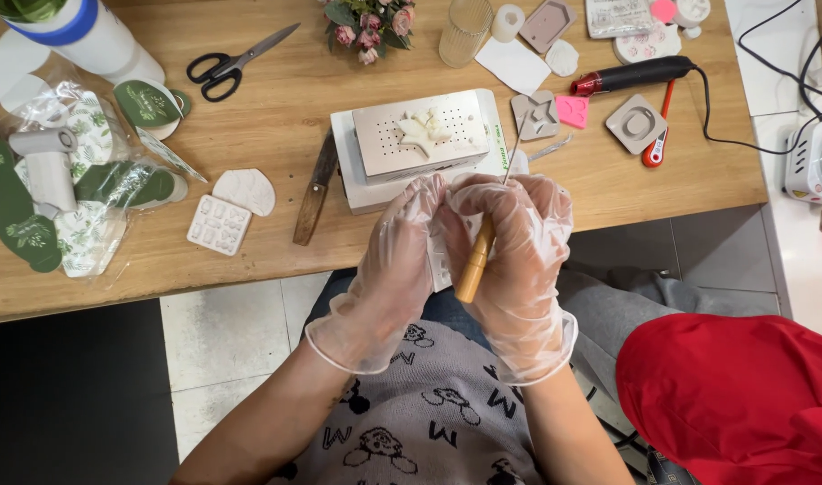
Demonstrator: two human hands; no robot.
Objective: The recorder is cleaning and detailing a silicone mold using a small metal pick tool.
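Observation:
Both my hands wear clear plastic gloves and meet in front of the table edge, above my lap. My right hand (519, 269) grips a thin tool with a wooden handle (474, 265), its metal tip pointing up. My left hand (395, 269) holds a small white moulded piece (439, 260), mostly hidden between the two hands. Just beyond them, a white perforated box (388, 135) on the wooden table (276, 99) carries a white star-like casting (422, 132).
A knife (315, 190) lies left of the box, black scissors (236, 63) further back. A white mould (218, 224), green-printed bags and a plastic bag sit at left. Pink and grey moulds, a red-black corded tool (631, 74) and flowers (368, 22) lie at the back. Red cloth (734, 395) is at my right.

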